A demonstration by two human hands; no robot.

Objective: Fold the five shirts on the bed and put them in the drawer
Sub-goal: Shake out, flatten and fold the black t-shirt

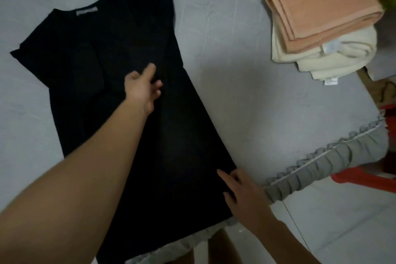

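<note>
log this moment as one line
stage: folding | black cotton shirt: flat on grey bed sheet, right side folded in | left hand: pressing middle | right hand: at hem corner

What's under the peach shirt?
The folded peach shirt sits on folded cream clothes, which rest on the grey bed. How many cream pieces there are stays hidden.

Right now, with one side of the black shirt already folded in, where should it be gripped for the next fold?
Likely the unfolded sleeve of the black shirt, sticking out flat on the far left. Come in from the left with the left hand and pinch its edge.
</note>
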